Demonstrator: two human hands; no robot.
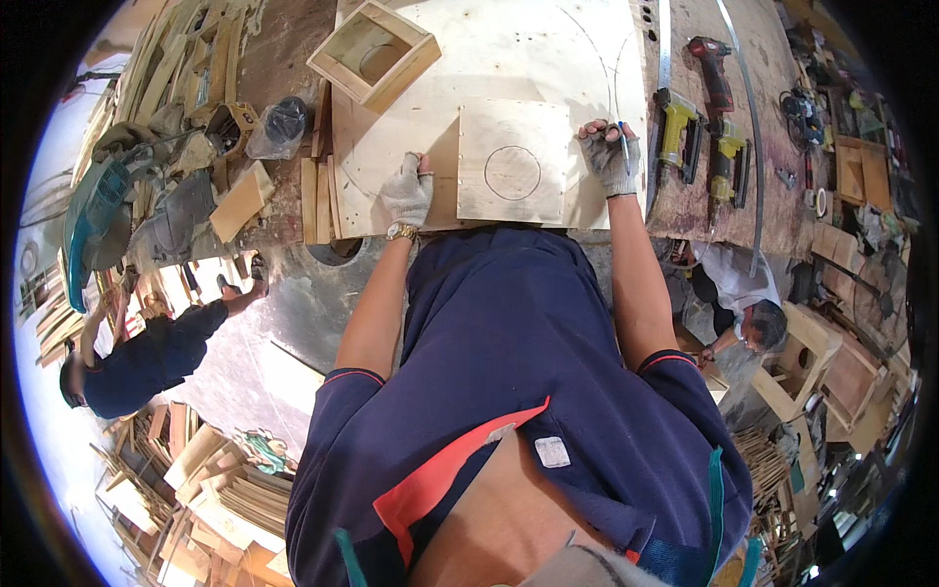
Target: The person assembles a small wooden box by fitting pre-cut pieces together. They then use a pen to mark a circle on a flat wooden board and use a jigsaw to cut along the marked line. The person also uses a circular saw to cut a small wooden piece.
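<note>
A square wooden panel (479, 201) with a drawn circle lies in front of me, on a larger pale plywood sheet (421, 127). My right hand (611, 164), in a grey fingerless glove, is closed around a blue-and-white pen (625, 147) just right of the panel. To its left, my left hand (407, 193) rests on the sheet in a matching glove. Its fingers are curled, and whether anything is inside them is hidden. Beyond the panel sits an open wooden box (409, 73) with a round hole. Curved pencil lines mark the sheet's far right.
A red-and-black drill (712, 73) and yellow nail guns (677, 132) lie on the right of the workbench (773, 210). At left are a teal power tool (93, 210) and wood offcuts (242, 201). Other people work at lower left (147, 357) and right (758, 323).
</note>
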